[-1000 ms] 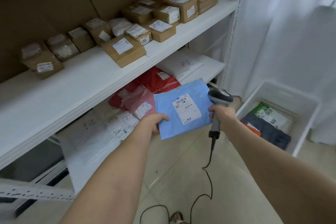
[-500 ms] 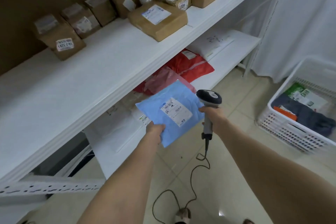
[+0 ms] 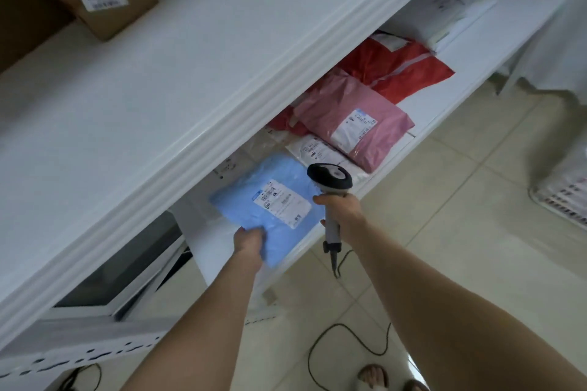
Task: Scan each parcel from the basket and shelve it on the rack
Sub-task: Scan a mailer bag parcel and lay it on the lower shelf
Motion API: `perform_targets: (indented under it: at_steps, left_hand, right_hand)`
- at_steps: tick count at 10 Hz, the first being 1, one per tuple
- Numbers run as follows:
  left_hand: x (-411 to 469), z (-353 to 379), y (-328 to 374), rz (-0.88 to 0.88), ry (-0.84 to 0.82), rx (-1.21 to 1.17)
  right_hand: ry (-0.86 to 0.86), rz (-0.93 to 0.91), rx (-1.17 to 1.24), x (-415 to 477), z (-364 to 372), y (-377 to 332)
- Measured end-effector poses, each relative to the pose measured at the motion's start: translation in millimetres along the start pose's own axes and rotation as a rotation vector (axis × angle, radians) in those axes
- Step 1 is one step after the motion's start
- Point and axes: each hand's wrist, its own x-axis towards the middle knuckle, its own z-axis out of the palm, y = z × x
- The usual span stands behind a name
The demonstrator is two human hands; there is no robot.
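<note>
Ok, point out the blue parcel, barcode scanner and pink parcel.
blue parcel (image 3: 235, 203), head view, wrap left of its label.
barcode scanner (image 3: 330, 179), head view, its dark head.
pink parcel (image 3: 333, 101), head view, wrap above its label.

so the floor's pale beige glossy tile (image 3: 476, 232) filling 4 o'clock, a thin black cable (image 3: 336, 325) looping over it at 6, white draped fabric (image 3: 559, 57) at 2, and a dark brown wall (image 3: 19, 25) behind the white metal shelving rack (image 3: 190, 73) at 10
</note>
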Motion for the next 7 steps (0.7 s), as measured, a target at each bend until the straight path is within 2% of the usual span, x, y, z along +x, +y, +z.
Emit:
perform_targets:
  at_steps: [1, 2, 3, 4, 5, 6, 7]
  left_hand:
    - [39.7, -16.8, -6.7, -0.013, 0.104, 0.005]
    - [65.1, -28.4, -9.4, -0.063, 0.202, -0.107]
    - [112.1, -40.7, -16.5, -0.016, 0.212, 0.754]
    - [150.2, -54.4, -13.2, 0.001, 0.3, 0.281]
    - [175.2, -60.0, -9.2, 0.084, 0.283, 0.574]
    - [191.9, -61.8, -7.6, 0.127, 0.477, 0.654]
    - [182.8, -50.4, -7.8, 0.451, 0.349, 0.899]
  right_hand:
    - [-0.065, -0.014, 0.015, 21.9, 27.0, 18.9]
    - [-0.12, 0.012, 0.003, 43.8, 49.1, 34.4]
    - [-0.179, 0.032, -0.02, 68.9, 70.2, 48.9]
    - [-0.234, 0.021, -0.002, 92.0, 92.5, 57.8]
    - [-0.295, -0.018, -0.031, 110.5, 110.3, 62.8]
    - [-0.301, -0.03, -0.08, 123.9, 118.4, 68.5]
    - [-0.271, -0.04, -0.085, 128.7, 122.4, 71.8]
